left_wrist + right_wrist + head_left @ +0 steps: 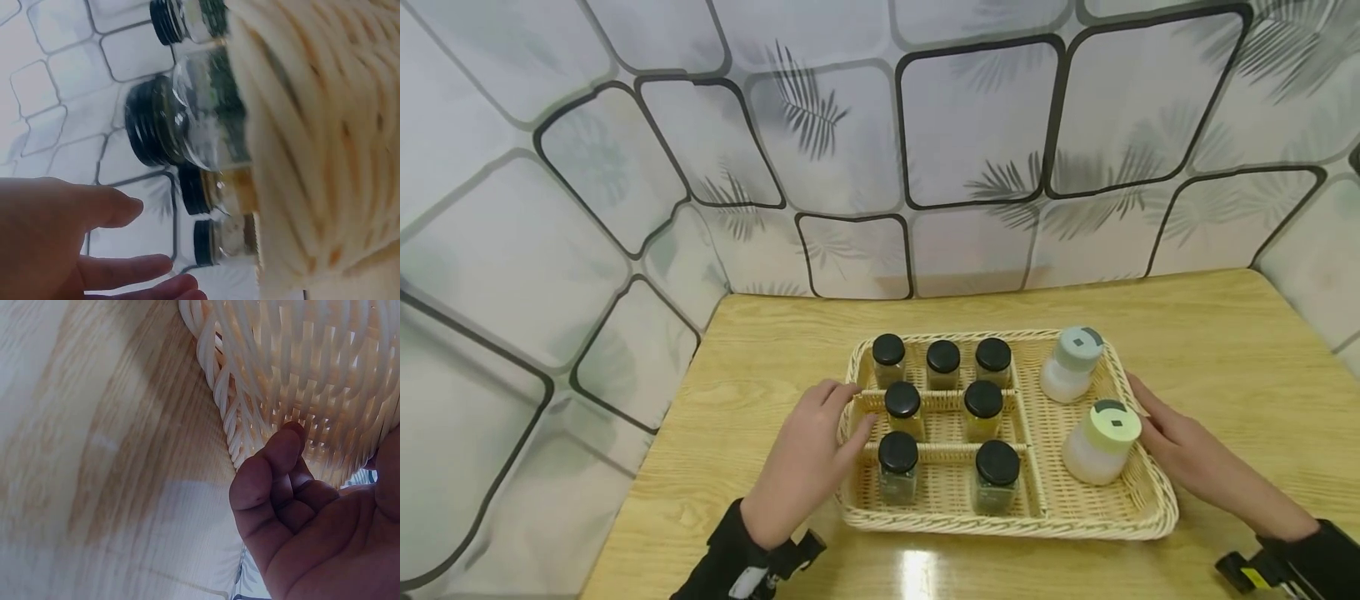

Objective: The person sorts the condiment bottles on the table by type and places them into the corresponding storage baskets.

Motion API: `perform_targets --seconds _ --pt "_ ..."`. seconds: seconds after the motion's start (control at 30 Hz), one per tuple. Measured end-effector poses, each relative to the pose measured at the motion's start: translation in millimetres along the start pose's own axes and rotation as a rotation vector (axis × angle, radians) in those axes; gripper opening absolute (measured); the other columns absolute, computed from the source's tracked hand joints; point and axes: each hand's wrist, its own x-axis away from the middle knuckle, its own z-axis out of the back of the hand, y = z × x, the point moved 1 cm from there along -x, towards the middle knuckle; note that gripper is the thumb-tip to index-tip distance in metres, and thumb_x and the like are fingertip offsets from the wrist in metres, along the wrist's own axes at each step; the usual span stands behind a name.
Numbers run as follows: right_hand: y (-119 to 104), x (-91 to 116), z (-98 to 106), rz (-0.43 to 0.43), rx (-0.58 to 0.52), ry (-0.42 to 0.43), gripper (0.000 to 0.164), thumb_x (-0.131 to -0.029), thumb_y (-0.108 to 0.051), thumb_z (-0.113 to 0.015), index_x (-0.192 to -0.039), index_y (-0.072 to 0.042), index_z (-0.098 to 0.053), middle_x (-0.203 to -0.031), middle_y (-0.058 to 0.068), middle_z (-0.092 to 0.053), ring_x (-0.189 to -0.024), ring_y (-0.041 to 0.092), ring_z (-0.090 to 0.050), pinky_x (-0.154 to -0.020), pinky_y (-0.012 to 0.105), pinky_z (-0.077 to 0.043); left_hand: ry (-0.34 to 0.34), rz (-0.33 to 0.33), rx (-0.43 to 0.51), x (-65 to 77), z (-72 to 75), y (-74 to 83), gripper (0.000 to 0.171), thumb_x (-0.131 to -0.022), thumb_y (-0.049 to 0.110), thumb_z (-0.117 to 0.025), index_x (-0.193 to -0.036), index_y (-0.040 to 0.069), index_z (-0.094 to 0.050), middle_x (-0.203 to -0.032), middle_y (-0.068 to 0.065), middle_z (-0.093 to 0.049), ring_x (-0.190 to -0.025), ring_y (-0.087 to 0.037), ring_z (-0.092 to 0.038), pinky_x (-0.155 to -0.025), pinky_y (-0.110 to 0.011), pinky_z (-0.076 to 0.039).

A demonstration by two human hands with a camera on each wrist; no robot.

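A woven tray basket with dividers sits on the table. At its left side, my left hand has its thumb and fingertips over the rim; in the left wrist view these fingers are extended and spread. The right hand grips the basket's right side, with curled fingers against the outer weave. Black-lidded glass jars, such as a front jar and a dark-filled jar, stand in the left compartments. A blue-capped white bottle and a green-capped one stand tilted in the right compartment.
The wood-grain table extends around the basket on all sides. A patterned cloth or curtain closes off the back and both sides of the table.
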Motion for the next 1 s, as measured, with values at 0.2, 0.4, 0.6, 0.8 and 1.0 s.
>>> perform_targets --seconds 0.2,0.4,0.6,0.8,1.0 --pt "0 1 0 0.012 0.003 -0.006 0.063 -0.112 -0.033 -0.031 -0.163 -0.014 0.000 -0.157 0.036 -0.022 -0.135 0.060 -0.036 -0.114 0.032 -0.033 -0.082 0.145 0.034 -5.1 -9.5 -18.8 0.052 -0.099 0.033 -0.065 -0.135 -0.003 -0.057 -0.118 -0.018 -0.066 -0.105 -0.029 -0.065 -0.088 -0.043 -0.055" --pt "2 1 0 0.011 -0.010 -0.010 0.063 -0.112 -0.034 -0.030 -0.163 -0.016 0.000 -0.160 0.034 -0.017 -0.138 0.061 -0.030 -0.112 0.015 -0.020 -0.200 0.206 0.039 -6.3 -25.0 -34.9 0.057 -0.103 0.035 -0.057 -0.143 -0.005 -0.049 -0.095 -0.008 -0.069 -0.080 -0.017 -0.066 -0.069 -0.035 -0.055" --pt "2 1 0 0.018 -0.005 -0.002 0.062 -0.112 -0.033 -0.030 -0.163 -0.015 0.000 -0.161 0.033 -0.016 -0.138 0.061 -0.029 -0.113 0.015 -0.015 -0.196 0.175 0.021 -5.9 -36.0 -38.9 0.055 -0.104 0.026 -0.055 -0.147 -0.007 -0.042 -0.063 0.005 -0.050 -0.051 -0.007 -0.048 -0.047 -0.026 -0.040" --pt "1 1 -1 0.002 0.008 -0.004 0.061 -0.112 -0.033 -0.028 -0.163 -0.013 0.000 -0.160 0.034 -0.016 -0.138 0.062 -0.029 -0.116 0.057 -0.022 -0.176 0.161 0.018 -3.9 -43.1 -38.2 0.053 -0.106 0.020 -0.049 -0.149 -0.009 -0.038 -0.059 0.005 -0.042 -0.048 -0.008 -0.042 -0.043 -0.025 -0.033" --pt "0 0 0 0.032 0.023 0.005 0.061 -0.112 -0.031 -0.029 -0.163 -0.016 -0.001 -0.160 0.034 -0.018 -0.137 0.061 -0.031 -0.118 0.026 -0.018 -0.162 0.156 0.045 -3.9 -46.9 -38.3 0.054 -0.106 0.017 -0.047 -0.151 -0.011 -0.035 -0.061 0.004 -0.042 -0.048 -0.007 -0.040 -0.044 -0.024 -0.034"
